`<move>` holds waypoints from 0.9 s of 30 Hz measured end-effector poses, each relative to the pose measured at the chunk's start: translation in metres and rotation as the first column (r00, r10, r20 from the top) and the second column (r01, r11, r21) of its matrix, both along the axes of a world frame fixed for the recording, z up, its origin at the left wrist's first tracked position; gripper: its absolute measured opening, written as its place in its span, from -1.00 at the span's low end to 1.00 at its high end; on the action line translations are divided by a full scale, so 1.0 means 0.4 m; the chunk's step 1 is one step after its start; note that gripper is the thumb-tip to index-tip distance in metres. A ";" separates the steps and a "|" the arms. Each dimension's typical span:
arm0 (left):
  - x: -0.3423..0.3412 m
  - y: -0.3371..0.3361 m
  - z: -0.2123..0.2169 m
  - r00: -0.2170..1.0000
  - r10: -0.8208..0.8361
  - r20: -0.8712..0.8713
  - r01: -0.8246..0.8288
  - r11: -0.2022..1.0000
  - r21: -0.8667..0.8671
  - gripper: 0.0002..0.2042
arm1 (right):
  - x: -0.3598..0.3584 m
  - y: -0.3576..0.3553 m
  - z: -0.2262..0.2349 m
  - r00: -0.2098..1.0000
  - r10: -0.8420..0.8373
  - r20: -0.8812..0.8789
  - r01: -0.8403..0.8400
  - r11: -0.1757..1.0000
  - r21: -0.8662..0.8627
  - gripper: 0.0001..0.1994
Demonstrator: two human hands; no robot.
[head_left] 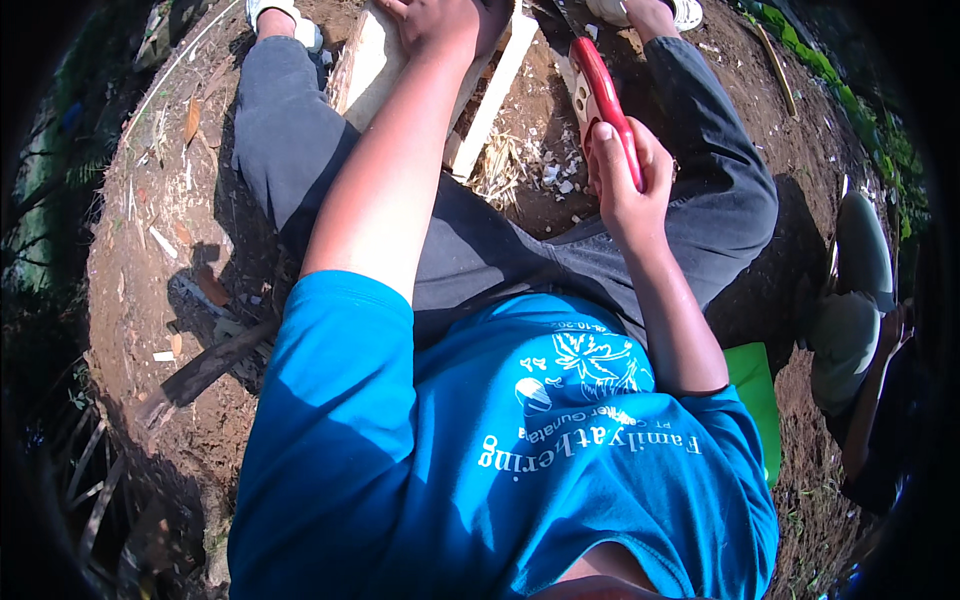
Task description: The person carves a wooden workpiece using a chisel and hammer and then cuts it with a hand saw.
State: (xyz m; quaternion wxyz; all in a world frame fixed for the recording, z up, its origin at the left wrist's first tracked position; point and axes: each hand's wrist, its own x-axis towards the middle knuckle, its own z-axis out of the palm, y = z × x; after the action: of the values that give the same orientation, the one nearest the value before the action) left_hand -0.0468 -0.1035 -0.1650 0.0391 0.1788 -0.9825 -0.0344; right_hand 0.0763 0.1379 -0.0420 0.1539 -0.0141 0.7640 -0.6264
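Note:
My left hand [440, 25] reaches to the top edge of the head view and rests on a pale wooden board [372, 60]. A finger stretches out toward the left; the other fingertips are cut off or in shadow. Closed around a red and cream handle is my right hand [632, 180]. The tool looks like a handsaw [600, 90], with holes in the cream part and a dark, narrow blade running toward the top edge; most of the blade is out of view. A pale wooden strip [495, 95] lies slanted between my legs, right of the board.
Wood shavings [505, 160] and white chips litter the brown soil between my legs. A dark stick [205, 370] lies at left. At right sits another person, a grey-green trouser leg [850, 340] showing. A bright green object [755, 400] is beside my right arm.

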 end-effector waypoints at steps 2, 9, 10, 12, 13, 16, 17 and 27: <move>-0.005 0.011 0.003 1.000 0.002 0.010 -0.002 1.000 0.016 -0.44 | 0.005 0.017 0.001 1.000 -0.003 0.023 0.003 1.000 0.008 -0.72; -0.008 -0.003 -0.007 0.999 0.005 -0.034 -0.005 1.000 -0.005 -0.45 | 0.062 0.060 0.044 0.999 0.026 0.027 -0.028 0.999 0.043 -0.72; -0.006 -0.004 -0.010 0.999 0.004 -0.038 -0.005 1.000 -0.010 -0.45 | 0.073 0.065 0.049 0.999 0.031 0.018 -0.032 0.998 0.055 -0.72; -0.011 -0.009 -0.037 0.997 0.009 -0.070 -0.011 0.999 -0.031 -0.44 | 0.088 0.064 0.051 1.000 0.025 0.007 -0.025 0.998 0.057 -0.73; -0.013 -0.013 -0.048 0.996 0.011 -0.086 -0.015 0.999 -0.042 -0.44 | 0.094 0.054 0.058 1.000 0.016 0.006 -0.017 0.998 0.059 -0.73; -0.011 -0.007 -0.046 0.997 0.004 -0.071 -0.007 0.999 -0.039 -0.41 | 0.095 0.047 0.054 0.999 0.025 -0.019 -0.023 0.996 0.084 -0.73; -0.009 -0.003 -0.039 0.997 0.007 -0.074 -0.009 1.000 -0.020 -0.40 | 0.092 0.035 0.050 0.999 0.026 -0.038 -0.022 0.996 0.088 -0.73; -0.004 -0.004 -0.023 0.995 0.024 -0.099 -0.030 0.998 -0.058 -0.40 | -0.058 -0.053 -0.043 0.995 -0.001 -0.104 0.009 0.997 0.071 -0.70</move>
State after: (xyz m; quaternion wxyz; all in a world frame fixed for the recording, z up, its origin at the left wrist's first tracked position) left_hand -0.0483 -0.1050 -0.1743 0.0932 0.1890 -0.9774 -0.0133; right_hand 0.0532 0.1167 -0.0591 0.1130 -0.0392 0.7930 -0.5974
